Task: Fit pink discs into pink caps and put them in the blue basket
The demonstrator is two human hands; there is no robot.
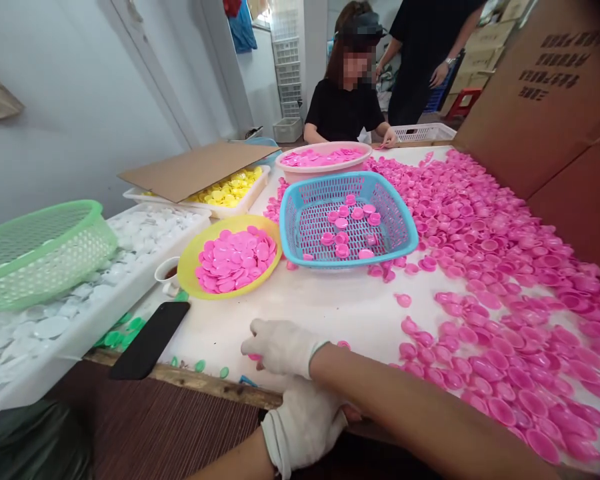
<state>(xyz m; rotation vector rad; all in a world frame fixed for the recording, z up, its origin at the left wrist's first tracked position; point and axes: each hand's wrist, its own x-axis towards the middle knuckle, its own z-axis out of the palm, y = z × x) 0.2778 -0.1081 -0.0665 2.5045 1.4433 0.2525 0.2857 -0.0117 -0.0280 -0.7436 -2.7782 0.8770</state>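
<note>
My right hand (280,347), in a white glove, rests on the white table (330,307) near its front edge. Its fingers are curled down over a pink plastic cap (254,358) that peeks out beneath them. My left hand (305,427), also gloved, sits lower, at the table's edge under my right forearm, which hides its fingers. A big heap of pink caps (505,287) covers the right side of the table. Ahead stand a blue basket (400,227) holding a few pink caps and a yellow bowl (190,263) full of pink discs.
A black phone (150,340) lies at the front left beside a white tray of white caps (80,320) with a green basket (40,253) on it. A pink basin (323,170), yellow caps (227,190), cardboard and a small cup (167,272) stand behind. A seated person works at the far end; another stands.
</note>
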